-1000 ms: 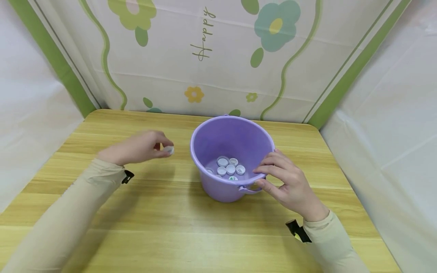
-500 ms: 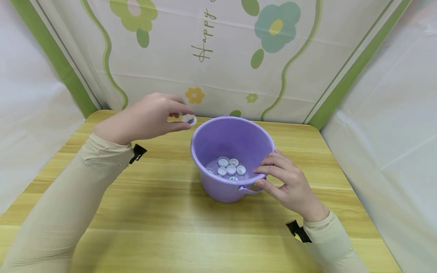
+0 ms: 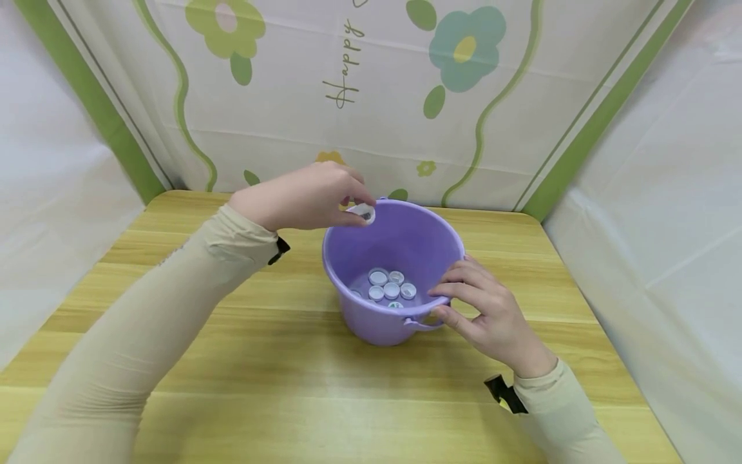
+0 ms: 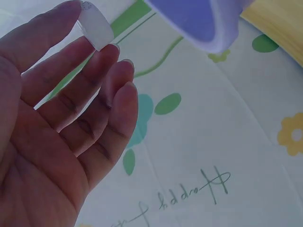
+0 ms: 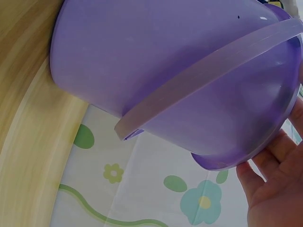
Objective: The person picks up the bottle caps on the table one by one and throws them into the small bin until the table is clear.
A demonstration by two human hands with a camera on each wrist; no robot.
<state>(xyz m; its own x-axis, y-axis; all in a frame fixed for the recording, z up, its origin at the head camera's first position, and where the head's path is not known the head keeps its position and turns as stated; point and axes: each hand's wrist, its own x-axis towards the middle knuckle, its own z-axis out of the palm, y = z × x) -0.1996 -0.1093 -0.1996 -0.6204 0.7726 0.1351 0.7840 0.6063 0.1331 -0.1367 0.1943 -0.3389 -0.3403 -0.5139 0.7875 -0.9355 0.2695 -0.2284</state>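
My left hand (image 3: 307,196) pinches a white bottle cap (image 3: 363,213) between thumb and fingertips, over the far left rim of a purple bucket (image 3: 371,325). In the left wrist view the cap (image 4: 96,27) is seen from its side, with the other fingers loosely bent behind it. Several white bottle caps (image 3: 391,291) lie on the bucket's floor, one showing a green mark. The right hand (image 3: 493,306) holds the bucket's near right rim, fingers over the edge and thumb outside. In the right wrist view the bucket's handle (image 5: 208,71) hangs down along its outer wall.
The bucket stands on a wood-grain table (image 3: 290,386) with rounded far corners. Behind it hangs a white curtain (image 3: 278,96) printed with flowers and writing. White sheeting (image 3: 655,245) closes off both sides.
The left hand has risen and moved right with the bottle cap, from left of the bucket to over its rim. The right hand and the bucket have stayed in place.
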